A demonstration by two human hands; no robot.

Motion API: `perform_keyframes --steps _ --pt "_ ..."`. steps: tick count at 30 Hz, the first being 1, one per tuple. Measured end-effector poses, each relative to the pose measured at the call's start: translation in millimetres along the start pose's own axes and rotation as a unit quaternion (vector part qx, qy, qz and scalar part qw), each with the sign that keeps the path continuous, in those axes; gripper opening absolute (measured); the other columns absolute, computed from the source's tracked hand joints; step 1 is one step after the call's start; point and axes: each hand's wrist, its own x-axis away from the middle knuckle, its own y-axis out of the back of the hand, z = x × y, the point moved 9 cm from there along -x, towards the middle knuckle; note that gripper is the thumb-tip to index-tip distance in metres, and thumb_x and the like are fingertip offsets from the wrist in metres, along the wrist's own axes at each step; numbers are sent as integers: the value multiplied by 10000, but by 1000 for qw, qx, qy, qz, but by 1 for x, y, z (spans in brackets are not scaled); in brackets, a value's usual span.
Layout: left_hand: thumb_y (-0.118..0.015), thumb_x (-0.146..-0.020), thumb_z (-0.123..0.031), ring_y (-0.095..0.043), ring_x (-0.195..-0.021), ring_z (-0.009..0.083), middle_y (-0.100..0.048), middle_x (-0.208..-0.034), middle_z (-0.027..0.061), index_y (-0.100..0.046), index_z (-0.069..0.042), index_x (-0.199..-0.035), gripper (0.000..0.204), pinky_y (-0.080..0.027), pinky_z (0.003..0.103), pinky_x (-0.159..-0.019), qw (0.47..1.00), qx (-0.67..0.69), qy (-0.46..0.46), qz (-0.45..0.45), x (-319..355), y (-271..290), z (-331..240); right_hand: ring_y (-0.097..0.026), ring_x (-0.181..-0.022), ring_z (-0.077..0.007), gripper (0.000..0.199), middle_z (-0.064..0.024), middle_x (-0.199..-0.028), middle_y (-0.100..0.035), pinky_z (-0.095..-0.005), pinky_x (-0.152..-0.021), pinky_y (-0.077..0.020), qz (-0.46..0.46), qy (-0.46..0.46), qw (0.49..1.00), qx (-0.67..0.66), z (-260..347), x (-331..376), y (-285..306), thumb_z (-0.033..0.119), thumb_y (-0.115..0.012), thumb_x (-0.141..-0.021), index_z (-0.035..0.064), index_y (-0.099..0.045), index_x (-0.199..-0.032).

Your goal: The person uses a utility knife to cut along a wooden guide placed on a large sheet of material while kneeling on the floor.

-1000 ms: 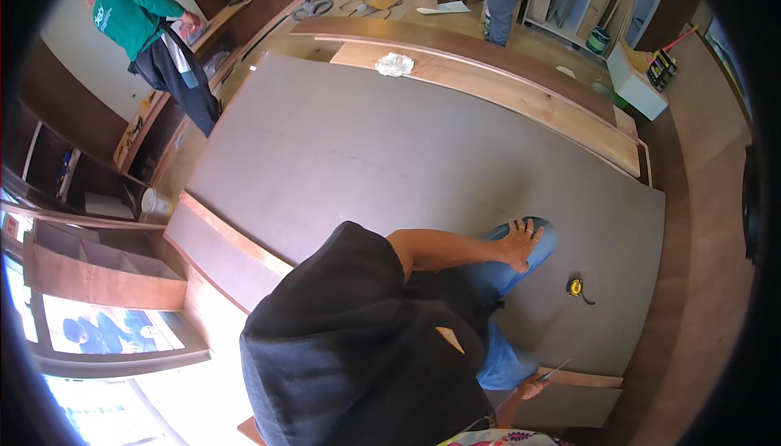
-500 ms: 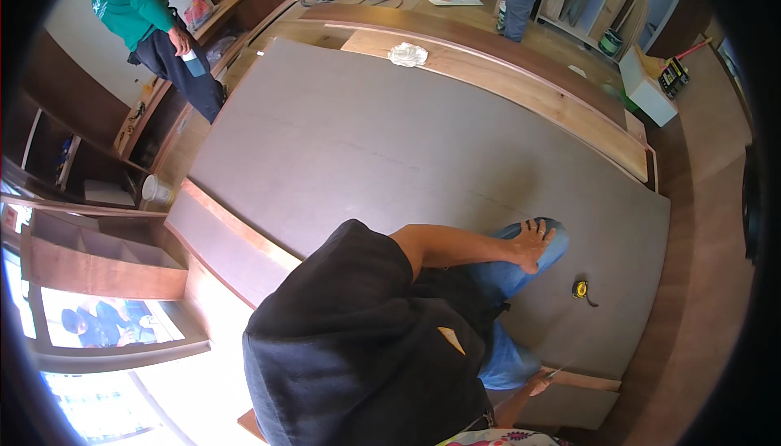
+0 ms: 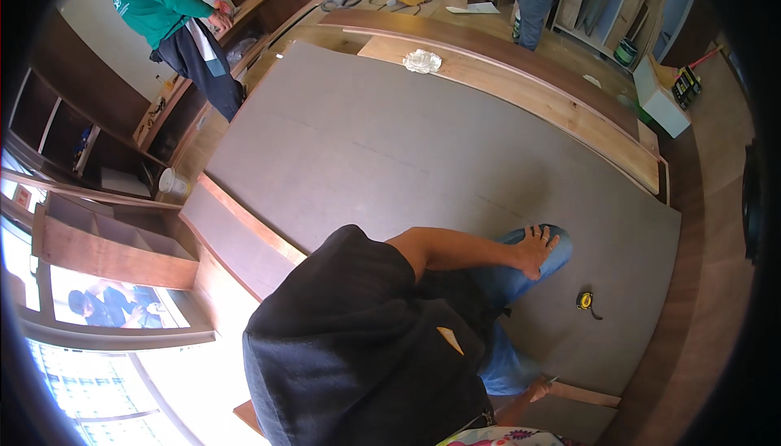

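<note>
My left hand (image 3: 534, 251) rests on my raised knee in blue jeans (image 3: 563, 249), fingers spread and holding nothing. Low in the picture, beside my other leg, my right hand (image 3: 534, 390) is closed around a thin, pointed tool (image 3: 553, 380); its exact kind is too small to make out. Beneath me lies a large grey panel (image 3: 325, 145) with faint straight marks across it. A yellow and black tape measure (image 3: 584, 299) sits on the panel beyond my knees, its dark strap trailing to one side.
Wooden strips (image 3: 521, 100) and a crumpled white cloth (image 3: 422, 61) line the panel's far edge. A person in a green top (image 3: 154, 2) stands far left; another person's legs (image 3: 534, 2) show at the back. A white bucket (image 3: 173, 183) and shelving (image 3: 114, 242) are at left.
The scene has shifted slightly right and down in the view. The green-topped person's hand has risen toward the ledge. My left hand stays on my knee; the tool in my right hand shows shorter.
</note>
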Motion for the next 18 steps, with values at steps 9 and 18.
perform_keyframes --steps 9,18 --pt "-755 -768 -424 -254 -1399 595 -197 -1538 404 -104 51 -1563 1132 -252 673 -1119 1000 -5 6 -16 -4 -4 1 -697 -953 -376 529 -193 -1074 -712 -510 -792 -566 13 14 1000 -23 -10 -8 -7 505 -600 -917 81 -658 -1229" --pt "-786 -709 -433 -287 -1383 593 -235 -1525 402 -136 48 -1561 1174 -279 685 -1093 999 18 4 -46 -10 -6 4 -692 -968 -384 597 -189 -1089 -712 -522 -810 -560 -9 -2 999 -51 -24 -20 -16 575 -625 -867 88 -676 -1208"
